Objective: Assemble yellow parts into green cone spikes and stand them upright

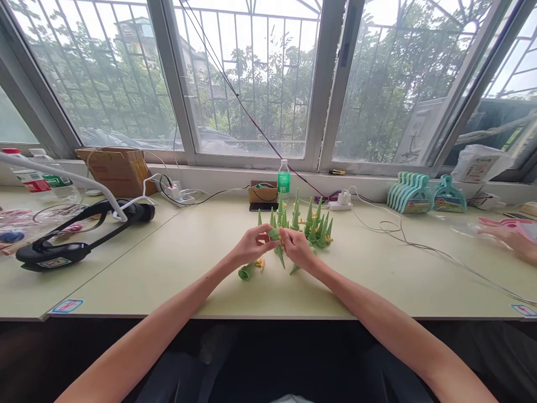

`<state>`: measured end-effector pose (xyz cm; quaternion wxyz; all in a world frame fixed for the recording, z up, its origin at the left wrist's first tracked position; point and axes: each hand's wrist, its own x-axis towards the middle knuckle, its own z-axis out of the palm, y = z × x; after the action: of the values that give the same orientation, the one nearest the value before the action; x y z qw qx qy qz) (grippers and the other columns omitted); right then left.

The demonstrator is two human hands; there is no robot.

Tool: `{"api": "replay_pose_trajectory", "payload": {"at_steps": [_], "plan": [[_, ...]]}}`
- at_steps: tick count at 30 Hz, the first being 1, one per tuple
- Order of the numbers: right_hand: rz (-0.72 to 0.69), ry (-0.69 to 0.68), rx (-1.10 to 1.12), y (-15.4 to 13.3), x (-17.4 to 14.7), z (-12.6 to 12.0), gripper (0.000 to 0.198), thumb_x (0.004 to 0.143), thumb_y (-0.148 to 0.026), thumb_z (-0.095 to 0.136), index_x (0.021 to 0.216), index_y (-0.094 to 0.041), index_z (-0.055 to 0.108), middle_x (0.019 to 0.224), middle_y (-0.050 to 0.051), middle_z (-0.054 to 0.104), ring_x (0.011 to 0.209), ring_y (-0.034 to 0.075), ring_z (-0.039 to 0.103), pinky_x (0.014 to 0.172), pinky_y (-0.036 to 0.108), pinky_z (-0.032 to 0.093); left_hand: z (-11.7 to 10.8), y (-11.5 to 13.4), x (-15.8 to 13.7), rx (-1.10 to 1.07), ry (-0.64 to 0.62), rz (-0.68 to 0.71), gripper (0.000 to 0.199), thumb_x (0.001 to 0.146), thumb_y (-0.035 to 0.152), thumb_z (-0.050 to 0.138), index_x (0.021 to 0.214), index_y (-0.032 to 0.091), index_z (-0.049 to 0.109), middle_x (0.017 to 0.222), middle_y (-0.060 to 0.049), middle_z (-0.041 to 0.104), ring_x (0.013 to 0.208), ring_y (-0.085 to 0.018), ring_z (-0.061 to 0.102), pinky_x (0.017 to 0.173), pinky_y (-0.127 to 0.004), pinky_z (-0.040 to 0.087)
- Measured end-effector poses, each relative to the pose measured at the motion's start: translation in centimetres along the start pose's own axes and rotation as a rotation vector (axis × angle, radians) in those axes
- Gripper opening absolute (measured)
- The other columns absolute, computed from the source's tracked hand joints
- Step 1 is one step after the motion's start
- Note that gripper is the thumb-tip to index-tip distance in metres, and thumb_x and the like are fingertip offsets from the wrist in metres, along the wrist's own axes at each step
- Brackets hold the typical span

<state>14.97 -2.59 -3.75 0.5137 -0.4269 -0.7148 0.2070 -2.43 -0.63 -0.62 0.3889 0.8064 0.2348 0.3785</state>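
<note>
Between my two hands is a green plastic watering spike (279, 257), its wide end up and its tip slanting down toward the table. The fingers of my left hand (253, 245) close around the wide end. My right hand (297, 247) pinches at its side, where its fingers hide most of what they grip. Beyond my hands stand several green watering spikes (310, 223), points up, with small yellow valves low on them. Just below my left hand another green spike (246, 272) lies on its side, with yellow valves (260, 264) beside it.
A green-labelled bottle (284, 180) and a small brown box (263, 195) stand at the back. At left lies a black headset (84, 235). White cable (403, 235) crosses the right side. Teal hangers (409, 194) stand far right, near another person's hand (514, 238).
</note>
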Motion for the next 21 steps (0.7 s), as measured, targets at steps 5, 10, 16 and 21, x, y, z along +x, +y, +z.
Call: {"api": "replay_pose_trajectory", "payload": {"at_steps": [5,10,16,21], "plan": [[0.007,-0.004,-0.01,-0.35,-0.03,-0.12,0.052,0.096,-0.058,0.034,0.061,-0.02,0.04,0.052,-0.003,0.044,0.049,0.011,0.039,0.05,0.024,0.03,0.07,-0.1,-0.1,-0.067,-0.014,-0.087,0.032,0.084,0.044,0.067,0.092,0.016,0.055,0.061,0.005,0.047,0.048,-0.006,0.043,0.043,-0.018,0.035],[-0.012,0.003,-0.064,-0.52,0.0,-0.27,0.054,0.096,-0.058,0.035,0.058,-0.02,0.038,0.052,-0.003,0.043,0.049,0.01,0.038,0.051,0.024,0.03,0.06,-0.43,-0.06,-0.087,-0.018,-0.091,0.032,0.085,0.046,0.066,0.093,0.017,0.054,0.061,0.004,0.05,0.046,-0.007,0.047,0.042,-0.019,0.036],[-0.022,-0.02,-0.067,-0.51,0.01,-0.32,0.058,0.095,-0.06,0.035,0.055,-0.018,0.041,0.049,-0.003,0.04,0.048,0.009,0.034,0.049,0.024,0.027,0.05,-0.83,0.09,-0.086,-0.034,-0.109,0.032,0.085,0.047,0.064,0.094,0.017,0.055,0.062,0.003,0.054,0.049,-0.01,0.054,0.041,-0.019,0.04],[0.018,-0.035,-0.009,-0.52,0.0,-0.26,0.06,0.093,-0.062,0.038,0.052,-0.018,0.043,0.047,-0.003,0.04,0.045,0.008,0.034,0.047,0.024,0.028,0.05,-0.85,0.13,-0.101,-0.042,-0.095,0.032,0.086,0.046,0.064,0.094,0.016,0.055,0.064,0.002,0.055,0.052,-0.011,0.056,0.043,-0.02,0.045]]}}
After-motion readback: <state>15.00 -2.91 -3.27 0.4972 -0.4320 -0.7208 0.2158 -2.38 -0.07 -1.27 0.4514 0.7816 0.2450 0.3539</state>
